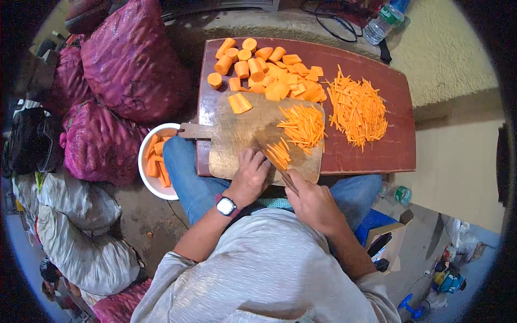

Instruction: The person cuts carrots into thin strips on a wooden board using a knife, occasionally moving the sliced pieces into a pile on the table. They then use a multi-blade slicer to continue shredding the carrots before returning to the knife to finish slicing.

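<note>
My right hand is wrapped round the handle of a knife, its blade slanting up and left over the near part of a wooden cutting board. Just left of the blade, my left hand rests on the board with its fingers curled together; whatever is under them is hidden. Beside the blade's right side lie a few freshly cut carrot sticks. A larger heap of carrot sticks sits farther back on the board. Two short carrot pieces lie near its far left edge.
Carrot chunks and slices cover the far part of the red-brown table. A big pile of carrot sticks lies right of the board. A white tub of carrots stands left; purple mesh sacks rise behind it.
</note>
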{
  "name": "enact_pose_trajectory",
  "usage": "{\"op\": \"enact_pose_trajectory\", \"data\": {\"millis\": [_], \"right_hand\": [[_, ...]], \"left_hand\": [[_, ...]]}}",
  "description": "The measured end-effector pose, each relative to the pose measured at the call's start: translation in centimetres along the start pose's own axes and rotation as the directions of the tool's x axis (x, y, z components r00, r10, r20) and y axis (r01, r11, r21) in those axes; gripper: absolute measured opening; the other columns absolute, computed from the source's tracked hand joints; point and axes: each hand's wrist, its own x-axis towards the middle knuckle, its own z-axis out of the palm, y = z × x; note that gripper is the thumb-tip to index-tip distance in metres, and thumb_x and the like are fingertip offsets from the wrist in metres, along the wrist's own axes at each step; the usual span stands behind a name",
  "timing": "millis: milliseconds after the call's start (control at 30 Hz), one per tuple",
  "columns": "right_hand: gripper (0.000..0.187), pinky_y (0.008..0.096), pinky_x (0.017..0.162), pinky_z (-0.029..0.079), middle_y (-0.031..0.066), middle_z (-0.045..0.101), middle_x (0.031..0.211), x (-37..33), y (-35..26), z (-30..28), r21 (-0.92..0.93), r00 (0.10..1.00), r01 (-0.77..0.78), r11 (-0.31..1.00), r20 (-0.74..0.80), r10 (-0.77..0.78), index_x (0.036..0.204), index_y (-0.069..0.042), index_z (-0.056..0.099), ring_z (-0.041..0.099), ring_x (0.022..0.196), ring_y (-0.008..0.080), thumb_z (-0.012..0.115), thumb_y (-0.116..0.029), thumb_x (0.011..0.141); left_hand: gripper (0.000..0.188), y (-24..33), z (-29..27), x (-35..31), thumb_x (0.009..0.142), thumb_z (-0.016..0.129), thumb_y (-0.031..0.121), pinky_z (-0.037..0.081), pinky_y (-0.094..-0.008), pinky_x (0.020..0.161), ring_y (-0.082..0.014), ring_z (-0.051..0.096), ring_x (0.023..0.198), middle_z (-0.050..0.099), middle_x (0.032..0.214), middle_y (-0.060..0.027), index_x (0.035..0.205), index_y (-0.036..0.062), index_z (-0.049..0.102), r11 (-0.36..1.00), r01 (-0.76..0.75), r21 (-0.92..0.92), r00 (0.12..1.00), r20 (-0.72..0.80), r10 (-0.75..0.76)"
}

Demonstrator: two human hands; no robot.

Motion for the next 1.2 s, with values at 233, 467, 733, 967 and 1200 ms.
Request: {"op": "enact_pose_trajectory", "data": {"millis": [233, 467, 733, 967, 1200], "right_hand": [[0.036, 0.064, 0.075, 0.056, 0.0316, 0.073, 0.096, -0.5, -0.3, 0.0, 0.012, 0.998, 0.033, 0.999, -0.044, -0.033, 0.136, -0.003, 0.053, 0.072, 0.09, 0.0541, 0.065, -0.019, 0.105], [0.034, 0.0658, 0.079, 0.055, 0.0324, 0.073, 0.1, 1.0, -0.9, -0.2, 0.038, 0.998, 0.022, 0.999, -0.053, -0.02, 0.134, -0.005, 0.053, 0.07, 0.094, 0.0558, 0.065, -0.021, 0.105], [0.037, 0.0657, 0.082, 0.054, 0.0325, 0.073, 0.107, 1.0, -1.2, -0.3, 0.057, 1.0, -0.003, 0.998, -0.031, 0.005, 0.138, -0.005, 0.054, 0.069, 0.1, 0.0566, 0.064, -0.02, 0.106], [0.041, 0.0686, 0.08, 0.055, 0.0347, 0.073, 0.1, 1.3, -0.1, 0.7, 0.056, 0.998, 0.025, 0.998, -0.06, -0.022, 0.142, -0.007, 0.049, 0.07, 0.091, 0.0594, 0.063, -0.025, 0.108], [0.038, 0.0644, 0.082, 0.055, 0.0342, 0.072, 0.104, -0.1, -0.5, 0.8, 0.073, 0.997, -0.049, 0.996, -0.058, 0.053, 0.141, -0.007, 0.054, 0.069, 0.103, 0.0562, 0.062, -0.021, 0.107]], "left_hand": [[0.038, 0.0, 0.0, 0.0, 0.083, 0.078, 0.004, 0.046, -0.0526, 0.096, -0.0389, 0.055, 0.109, 0.06, 0.112, -0.0166, 0.12, -0.0021, 0.069, 1.0, 0.001, -0.013, 1.0, -0.028, -0.001], [0.041, -0.4, 0.3, -0.1, 0.082, 0.078, 0.003, 0.046, -0.0538, 0.096, -0.0402, 0.056, 0.11, 0.06, 0.112, -0.0174, 0.122, -0.0016, 0.069, 0.996, -0.011, -0.087, 0.998, -0.061, 0.006], [0.049, -0.4, 0.6, -0.3, 0.074, 0.079, 0.001, 0.046, -0.054, 0.097, -0.0412, 0.056, 0.11, 0.059, 0.112, -0.0176, 0.122, -0.0023, 0.068, 0.998, -0.01, -0.059, 0.998, -0.055, 0.007], [0.047, 0.2, 0.3, 0.2, 0.075, 0.08, 0.002, 0.047, -0.0541, 0.097, -0.0416, 0.056, 0.11, 0.058, 0.11, -0.0178, 0.12, -0.0027, 0.068, 0.999, -0.008, -0.043, 0.999, -0.049, 0.006], [0.041, 0.3, 0.1, 0.5, 0.075, 0.08, 0.002, 0.047, -0.0525, 0.094, -0.0407, 0.055, 0.107, 0.058, 0.106, -0.017, 0.115, -0.0023, 0.069, 0.999, -0.025, -0.039, 0.993, -0.115, 0.02]]}}
